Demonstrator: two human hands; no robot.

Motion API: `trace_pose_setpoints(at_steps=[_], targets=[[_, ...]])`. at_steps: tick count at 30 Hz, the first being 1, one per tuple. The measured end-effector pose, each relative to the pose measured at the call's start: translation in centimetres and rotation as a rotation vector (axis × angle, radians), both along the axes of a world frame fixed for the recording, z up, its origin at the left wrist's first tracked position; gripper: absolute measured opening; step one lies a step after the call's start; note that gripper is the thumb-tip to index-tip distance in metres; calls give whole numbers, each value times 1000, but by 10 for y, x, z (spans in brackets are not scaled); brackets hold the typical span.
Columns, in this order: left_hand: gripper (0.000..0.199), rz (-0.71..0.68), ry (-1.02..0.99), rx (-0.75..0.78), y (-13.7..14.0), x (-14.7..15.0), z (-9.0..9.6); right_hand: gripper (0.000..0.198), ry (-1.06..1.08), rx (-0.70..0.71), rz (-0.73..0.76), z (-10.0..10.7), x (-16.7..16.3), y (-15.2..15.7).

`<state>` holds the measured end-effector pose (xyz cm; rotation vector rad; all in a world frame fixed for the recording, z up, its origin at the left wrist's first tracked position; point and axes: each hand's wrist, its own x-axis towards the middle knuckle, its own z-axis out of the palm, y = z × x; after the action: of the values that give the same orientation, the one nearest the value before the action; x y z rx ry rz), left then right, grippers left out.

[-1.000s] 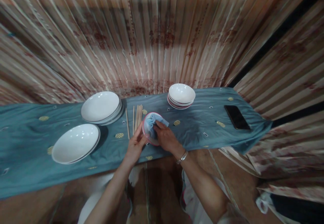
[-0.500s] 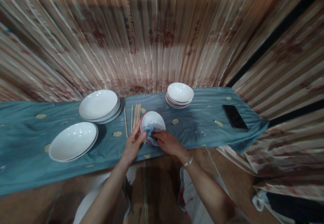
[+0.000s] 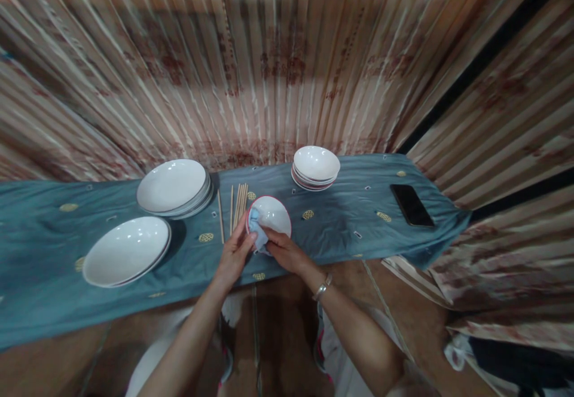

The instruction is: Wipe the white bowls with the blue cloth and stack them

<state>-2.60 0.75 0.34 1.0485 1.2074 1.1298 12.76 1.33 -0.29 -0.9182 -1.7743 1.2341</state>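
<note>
A white bowl with a red rim (image 3: pixel 277 213) is held over the near edge of the table, tilted toward me. My left hand (image 3: pixel 236 252) grips its left side, thumb at the rim, fingers mostly hidden behind it. A light blue cloth (image 3: pixel 256 229) lies against the bowl's inner left side, and my right hand (image 3: pixel 286 251) is closed on it. Several chopsticks (image 3: pixel 240 205) lie just beyond my left hand. Behind and to the right stands a stack of small white bowls (image 3: pixel 316 165).
At left stand a stack of white plates (image 3: pixel 171 186) and, nearer me, a pair of large shallow dishes (image 3: pixel 127 250). A black phone (image 3: pixel 411 204) lies at the right end of the teal tablecloth (image 3: pixel 345 211). Pleated curtains (image 3: pixel 287 56) hang behind the table.
My right hand has moved the cloth left, from the bowl's lower middle to its left rim beside my left thumb. The bowl stays in my left hand.
</note>
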Motion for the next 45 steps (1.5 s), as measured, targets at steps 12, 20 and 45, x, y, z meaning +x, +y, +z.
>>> trace_pose_setpoints(at_steps=[12,20,45], targets=[[76,-33,-36,2,-2,-2,0,60,-141,173,-175,4,-9,14],[86,-77,-30,-21,-4,-2,3,60,-463,325,-243,-6,1,20],[80,-26,-102,-84,-4,-1,5,21,-563,228,-157,-2,25,-6]])
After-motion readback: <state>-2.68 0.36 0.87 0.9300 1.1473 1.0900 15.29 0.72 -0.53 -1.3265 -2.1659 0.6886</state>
